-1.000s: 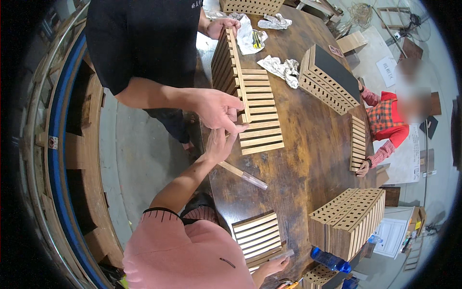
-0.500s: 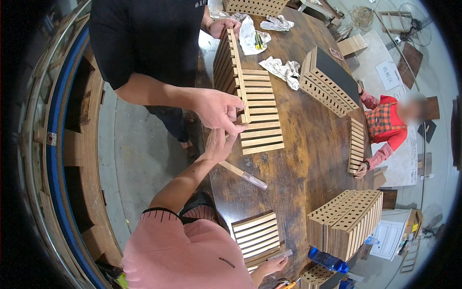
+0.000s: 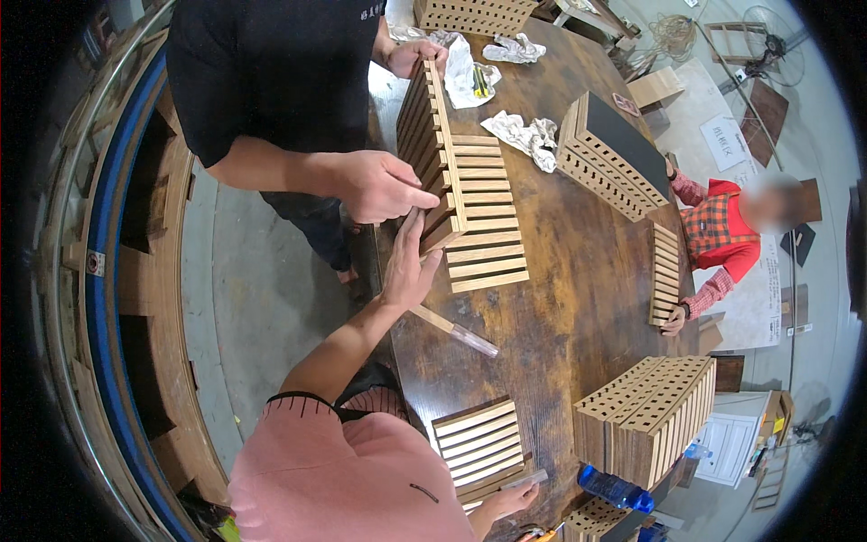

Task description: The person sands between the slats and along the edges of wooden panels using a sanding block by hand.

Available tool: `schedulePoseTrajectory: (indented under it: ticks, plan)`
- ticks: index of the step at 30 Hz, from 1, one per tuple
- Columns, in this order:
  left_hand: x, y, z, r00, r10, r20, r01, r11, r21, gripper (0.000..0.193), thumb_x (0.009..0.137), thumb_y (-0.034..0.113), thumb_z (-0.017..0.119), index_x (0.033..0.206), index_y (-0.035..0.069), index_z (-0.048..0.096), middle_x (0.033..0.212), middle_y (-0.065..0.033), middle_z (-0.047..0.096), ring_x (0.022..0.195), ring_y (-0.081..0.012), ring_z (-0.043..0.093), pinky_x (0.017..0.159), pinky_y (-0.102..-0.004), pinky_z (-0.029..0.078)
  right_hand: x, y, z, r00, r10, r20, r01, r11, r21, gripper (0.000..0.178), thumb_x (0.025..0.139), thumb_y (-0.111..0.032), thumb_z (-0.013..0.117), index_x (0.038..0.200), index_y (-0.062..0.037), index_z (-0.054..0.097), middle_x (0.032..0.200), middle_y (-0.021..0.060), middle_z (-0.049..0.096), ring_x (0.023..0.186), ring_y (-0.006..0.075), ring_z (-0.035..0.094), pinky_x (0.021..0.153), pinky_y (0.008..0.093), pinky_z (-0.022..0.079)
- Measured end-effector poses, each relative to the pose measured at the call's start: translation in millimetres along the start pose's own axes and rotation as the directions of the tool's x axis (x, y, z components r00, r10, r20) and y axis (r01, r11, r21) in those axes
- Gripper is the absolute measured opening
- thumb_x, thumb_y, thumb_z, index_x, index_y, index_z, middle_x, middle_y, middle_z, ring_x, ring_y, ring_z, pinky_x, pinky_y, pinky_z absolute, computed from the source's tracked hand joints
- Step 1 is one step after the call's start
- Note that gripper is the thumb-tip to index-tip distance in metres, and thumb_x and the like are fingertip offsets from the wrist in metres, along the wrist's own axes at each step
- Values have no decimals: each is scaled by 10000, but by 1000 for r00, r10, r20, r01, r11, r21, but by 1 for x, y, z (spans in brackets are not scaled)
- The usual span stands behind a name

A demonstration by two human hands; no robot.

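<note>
My left hand point(image 3: 411, 273) reaches up to the near end of a slatted wooden panel point(image 3: 433, 135) standing on edge. Its fingers lie along the panel's side, with the thumb by the lower corner. A co-worker in black has one hand point(image 3: 384, 187) on the same panel close to my fingers and another hand point(image 3: 415, 58) at its far end. Beside it a second slatted panel point(image 3: 489, 212) lies flat on the table. My right hand point(image 3: 517, 498), low in the view, is closed around a flat, translucent strip point(image 3: 526, 480) over another slatted panel point(image 3: 479, 443).
On the brown table point(image 3: 578, 280) lie a wooden-handled tool with a clear end point(image 3: 456, 331), white cloths point(image 3: 524, 137) and a blue bottle point(image 3: 616, 489). Perforated panel stacks stand at right point(image 3: 646, 406) and far right point(image 3: 614, 154). Another person point(image 3: 722, 221) holds a slatted panel point(image 3: 665, 274).
The co-worker's nearer hand has shifted left off the panel's front corner. The panel's near end has turned, showing more of its side, and my left fingers now stretch along it.
</note>
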State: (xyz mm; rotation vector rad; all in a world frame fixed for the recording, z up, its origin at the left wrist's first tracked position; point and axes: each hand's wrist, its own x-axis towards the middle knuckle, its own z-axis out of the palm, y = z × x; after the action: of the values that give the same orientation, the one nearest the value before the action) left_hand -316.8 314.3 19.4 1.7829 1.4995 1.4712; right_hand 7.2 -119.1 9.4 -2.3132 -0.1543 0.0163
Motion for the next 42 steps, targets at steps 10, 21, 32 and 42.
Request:
schedulePoseTrajectory:
  ticks: [10, 21, 32, 42]
  plan:
    - [-6, -2, 3, 998, -58, -6, 58, 998, 28, 739, 1031, 192, 624, 1641, -2, 253, 1655, -281, 333, 1514, -476, 347, 1247, -514, 300, -1, 2, -2, 999, -33, -3, 33, 999, -32, 580, 1047, -361, 545, 1430, 74, 580, 1367, 306, 620, 1189, 442, 636, 917, 519, 529]
    - [-6, 4, -1, 983, -172, 67, 175, 984, -35, 727, 1049, 244, 590, 1631, -26, 248, 1654, -301, 293, 1519, -487, 322, 1254, -529, 282, 10, 23, 3, 993, -39, -108, 30, 996, -83, 547, 1049, -362, 562, 1386, 64, 628, 1322, 297, 658, 1120, 442, 666, 911, 517, 525]
    - [54, 47, -39, 970, 205, -134, -199, 978, 58, 669, 1015, 318, 628, 1568, 8, 414, 1626, -272, 354, 1494, -460, 367, 1236, -537, 297, 5, 15, 5, 993, -17, -119, 12, 999, -47, 572, 1058, -349, 553, 1408, 101, 592, 1382, 326, 603, 1192, 456, 631, 974, 519, 503]
    - [78, 67, -57, 882, 464, 80, -464, 830, 308, 375, 915, 201, 732, 1277, 108, 699, 1414, -114, 647, 1385, -348, 559, 1179, -534, 397, -4, 0, 0, 995, -44, -95, 46, 999, 18, 609, 1044, -371, 567, 1405, 120, 579, 1393, 351, 573, 1228, 462, 601, 1008, 513, 488]
